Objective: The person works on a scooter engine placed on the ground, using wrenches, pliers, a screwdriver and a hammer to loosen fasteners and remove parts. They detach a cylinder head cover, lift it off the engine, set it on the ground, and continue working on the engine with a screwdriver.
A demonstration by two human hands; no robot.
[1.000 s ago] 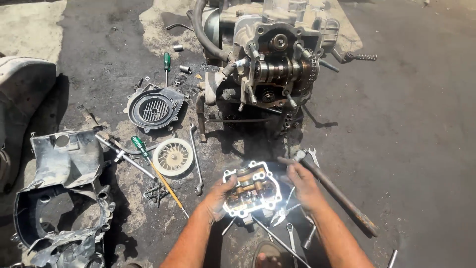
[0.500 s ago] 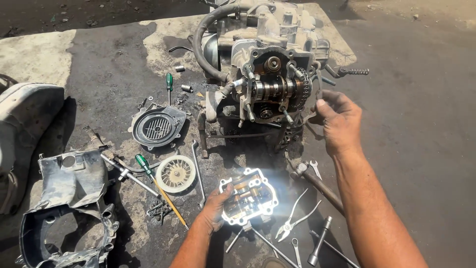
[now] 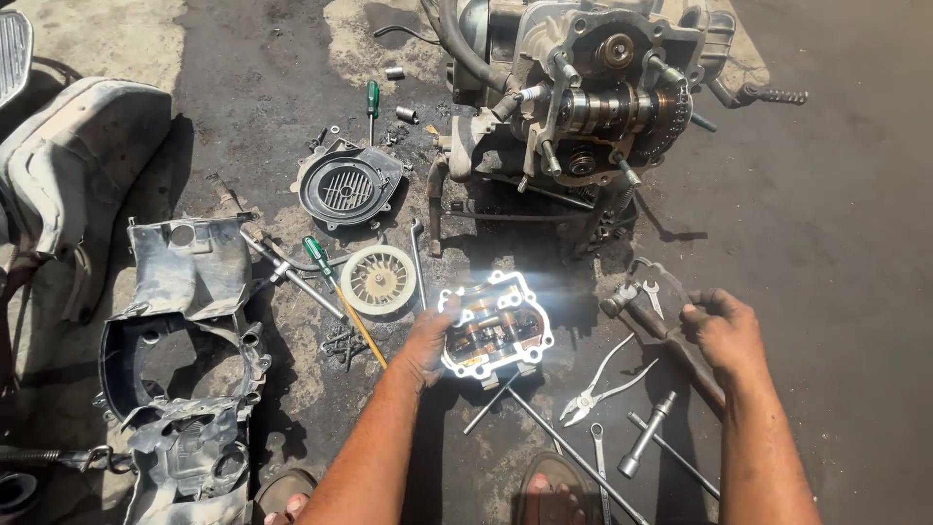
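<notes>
Sunlight glares off the cylinder head cover (image 3: pixel 496 326), which lies on the oily ground near the person, with its rocker arms facing up; the left hand (image 3: pixel 428 340) grips its left edge, fingers curled over the rim. The right hand (image 3: pixel 721 331) rests well to the right, fingers closed around the wooden handle of a hammer (image 3: pixel 671 335) that lies slanting on the ground. Handling the cover well seems to call for a firm hold on its edge, kept level so grit from the ground stays out of the rockers, while the hammer comes up clear of it. Farther off stands the engine (image 3: pixel 593 97), its camshaft and studs exposed and pointing toward the person. Pliers (image 3: pixel 598 389), a T-handle wrench (image 3: pixel 646 437) and a long rod (image 3: pixel 573 452) lie between the two arms, close enough to snag a forearm. To the left sit a cream fan wheel (image 3: pixel 377 279), a green-handled screwdriver (image 3: pixel 335 292), a round fan cover (image 3: pixel 348 185) and grey plastic shrouds (image 3: pixel 180 321), all apart from the hands.
</notes>
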